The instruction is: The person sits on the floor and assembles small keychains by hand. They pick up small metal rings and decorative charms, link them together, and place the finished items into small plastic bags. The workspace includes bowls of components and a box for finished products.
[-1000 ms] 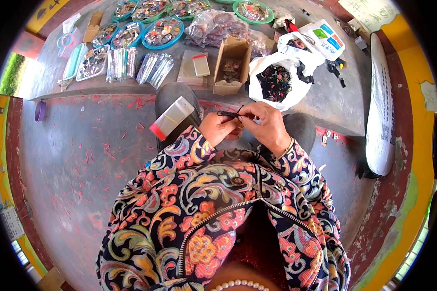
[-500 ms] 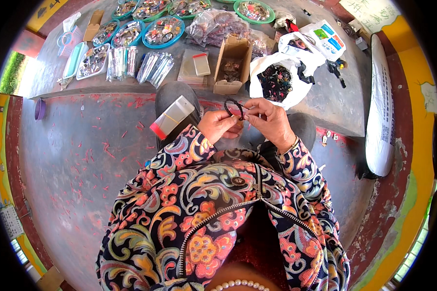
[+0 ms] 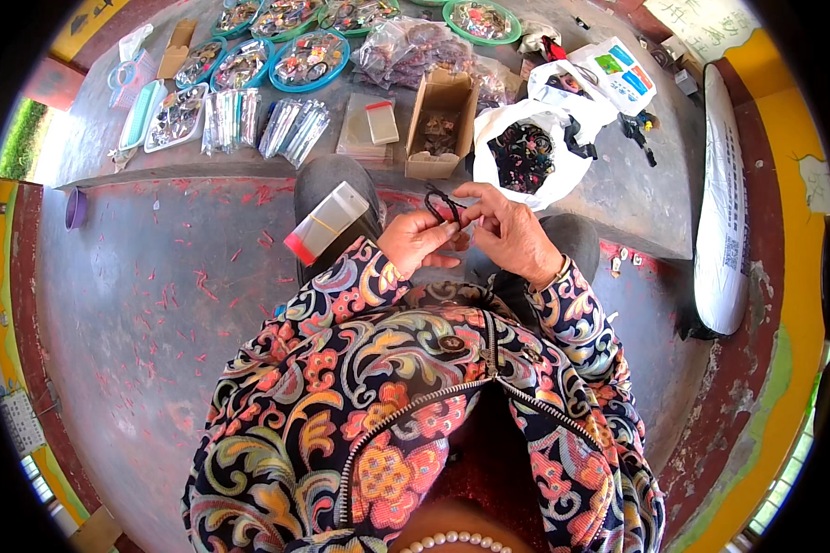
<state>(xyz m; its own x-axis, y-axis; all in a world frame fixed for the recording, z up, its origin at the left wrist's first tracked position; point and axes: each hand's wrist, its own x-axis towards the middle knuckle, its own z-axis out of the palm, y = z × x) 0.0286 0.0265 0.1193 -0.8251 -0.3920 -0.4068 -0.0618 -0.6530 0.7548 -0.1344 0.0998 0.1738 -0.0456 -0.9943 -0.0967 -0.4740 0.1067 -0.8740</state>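
Note:
In front of my knees, my left hand [image 3: 415, 243] pinches a black hair tie [image 3: 431, 205] between thumb and fingers, its loop standing up above the fingertips. My right hand [image 3: 518, 238] closes in from the other side, fingers bent and fingertips at the loop's right edge. A small pinkish piece shows by the fingertips, too small to make out. On my left thigh lies a stack of clear plastic bags [image 3: 334, 217] with a red edge and a yellowish band around it.
On the raised ledge ahead stand a cardboard box [image 3: 416, 166], a white bag [image 3: 570, 175] of dark hair ties, blue baskets [image 3: 345, 66] of small goods and bundled clear packets [image 3: 293, 129]. A long white sack [image 3: 717, 212] leans at right. Red scraps litter the floor.
The hair tie has turned and its loop looks narrower, with a strand sticking out to the right. My right fingers have shifted and curled more beside it.

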